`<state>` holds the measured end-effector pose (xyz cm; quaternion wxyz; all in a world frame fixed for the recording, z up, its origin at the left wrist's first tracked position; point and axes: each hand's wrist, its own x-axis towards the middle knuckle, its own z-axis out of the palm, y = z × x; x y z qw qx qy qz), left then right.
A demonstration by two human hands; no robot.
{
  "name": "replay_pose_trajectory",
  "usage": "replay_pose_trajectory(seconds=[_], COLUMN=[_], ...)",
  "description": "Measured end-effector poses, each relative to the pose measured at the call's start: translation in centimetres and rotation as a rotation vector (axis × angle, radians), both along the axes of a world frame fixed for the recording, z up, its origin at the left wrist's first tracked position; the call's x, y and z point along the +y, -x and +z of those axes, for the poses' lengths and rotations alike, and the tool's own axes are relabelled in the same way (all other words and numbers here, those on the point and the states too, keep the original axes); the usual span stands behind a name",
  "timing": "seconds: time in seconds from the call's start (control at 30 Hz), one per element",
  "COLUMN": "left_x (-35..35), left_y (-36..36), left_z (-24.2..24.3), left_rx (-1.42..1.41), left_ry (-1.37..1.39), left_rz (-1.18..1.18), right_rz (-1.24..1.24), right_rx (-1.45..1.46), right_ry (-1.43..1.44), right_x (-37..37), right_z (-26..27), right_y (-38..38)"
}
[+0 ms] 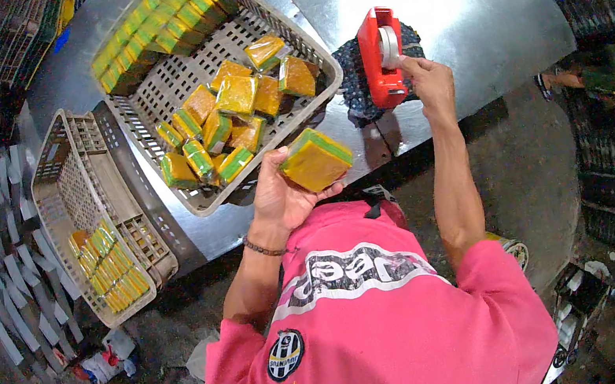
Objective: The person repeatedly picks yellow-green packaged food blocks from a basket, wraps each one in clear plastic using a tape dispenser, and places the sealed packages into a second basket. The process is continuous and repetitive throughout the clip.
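Note:
My left hand (287,195) holds a yellow-and-green layered block in clear wrapping (318,160), just off the near edge of the metal table. At the red tape dispenser (386,85) my right hand (429,78) has its fingertips together beside the white tape roll (388,46); whether a piece of tape is between them cannot be made out. The dispenser rests on a dark patterned cloth (354,83). Left of it stands a grey plastic basket (327,64), with loose wrapped blocks (236,95) at its near end and tight rows of similar blocks (164,28) at its far end.
A second plastic basket (160,261) with stacked wrapped pieces (110,269) is at the left, beside the metal table (475,36). Metal racks line both sides. At the far right, part of another person (601,79) shows. Bags and scraps lie on the floor.

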<state>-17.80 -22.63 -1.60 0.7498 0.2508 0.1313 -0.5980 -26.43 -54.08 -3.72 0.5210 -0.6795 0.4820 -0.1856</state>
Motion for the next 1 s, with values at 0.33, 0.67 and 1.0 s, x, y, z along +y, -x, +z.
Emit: replay_pose_trajectory(seconds=[0.33,0.67,1.0], left_x=[-0.2,-0.6,3.0], left_y=[-0.4,-3.4,-5.5], left_z=[0.3,3.5,4.5], left_rx=[-0.099,-0.996,-1.204], left_ry=[-0.008,-0.241,-0.292], left_rz=[0.000,0.044,0.047], right_rz=[-0.050,0.817,0.897], right_rx=[0.111,-0.674,-0.233], right_ry=[0.254,-0.846,-0.705], right_x=[5.2,11.7,15.2], right_z=[-7.2,9.9,12.3], right_y=[5.3,4.3,-2.8])
